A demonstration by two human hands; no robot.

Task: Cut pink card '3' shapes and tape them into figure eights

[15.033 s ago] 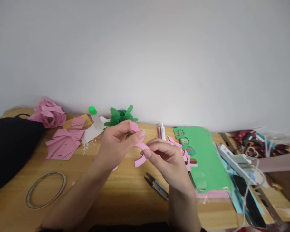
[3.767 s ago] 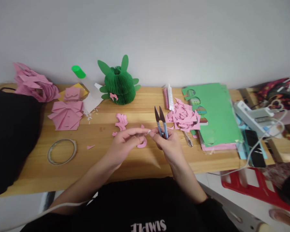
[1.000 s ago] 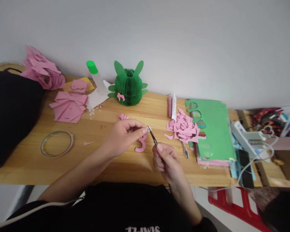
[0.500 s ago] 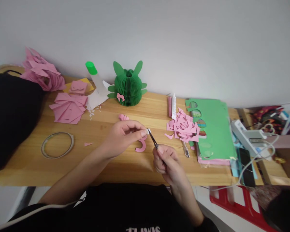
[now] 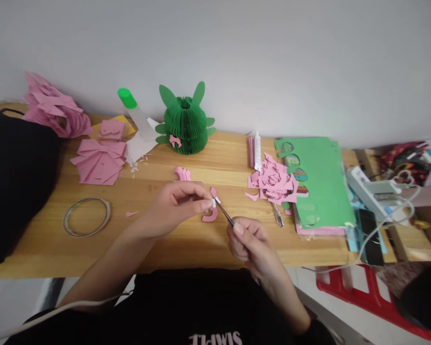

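Thumb and forefinger of my left hand (image 5: 170,207) pinch a tiny white piece (image 5: 213,203), perhaps paper or double-sided tape. My right hand (image 5: 251,242) grips a pair of dark tweezers (image 5: 224,213), whose tips meet the white piece at my left fingertips. Below lies a curved pink paper cutout (image 5: 210,218), partly hidden by the left fingers. A small stack of wavy pink cutouts (image 5: 182,173) rests just behind the left hand. Farther back stands a green pleated paper figure (image 5: 187,127) with ear-like leaves and a pink paper bow (image 5: 175,141) on its front.
A tape roll (image 5: 107,213) lies at left, near folded pink paper (image 5: 99,163) and a green-capped glue bottle (image 5: 128,99). Right of the hands are pink scraps (image 5: 275,182), a pen (image 5: 278,216), green sheets (image 5: 325,191), a phone (image 5: 371,239) and a power strip (image 5: 369,194) with a cable.
The tweezers and the left fingertips have shifted slightly left and down over the pink cutout. The tweezers still touch the white piece. My view has turned a little.
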